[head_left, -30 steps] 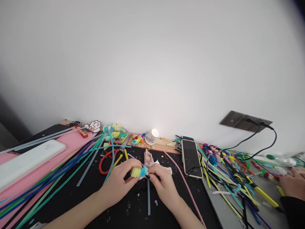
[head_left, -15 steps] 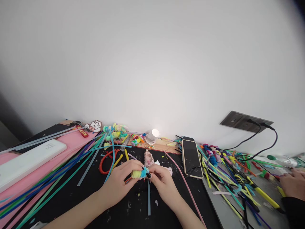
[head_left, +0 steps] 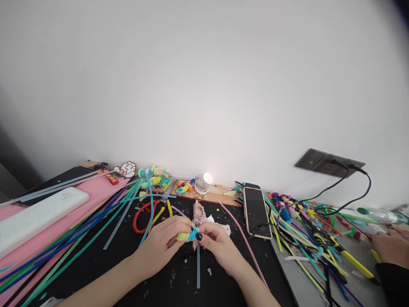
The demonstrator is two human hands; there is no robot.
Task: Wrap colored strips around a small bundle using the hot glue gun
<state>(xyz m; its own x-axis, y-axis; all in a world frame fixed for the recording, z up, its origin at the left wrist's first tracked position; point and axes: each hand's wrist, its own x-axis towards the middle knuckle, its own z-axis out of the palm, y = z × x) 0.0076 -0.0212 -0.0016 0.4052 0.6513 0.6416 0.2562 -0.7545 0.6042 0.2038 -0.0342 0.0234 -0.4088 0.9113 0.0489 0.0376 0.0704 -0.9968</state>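
Note:
Between my two hands is a small coiled pipe-cleaner piece (head_left: 184,236), yellow at one end and light blue at the other. The fingers of my left hand (head_left: 156,244) wrap round its yellow end. My right hand (head_left: 220,247) pinches the blue end between thumb and fingers; the fingertips partly cover it. A grey-blue pipe cleaner (head_left: 198,269) extends down from below the hands; whether it joins the coil is hidden. Just behind lies a pinkish patterned object (head_left: 198,210). Red-handled scissors (head_left: 135,222) and a yellow-handled tool (head_left: 157,215) are beside my left hand.
Long pipe cleaners (head_left: 76,230) and a white power bank (head_left: 44,217) lie at left. A paper cup (head_left: 204,183) stands by the wall. Right of my hands are a phone (head_left: 257,213), cables and yellow-handled pliers (head_left: 358,263). Another person's hand (head_left: 393,247) is at far right.
My hands have shifted very slightly, and the coil has turned a little between my fingers. The grey-blue pipe cleaner's lower end has moved slightly left.

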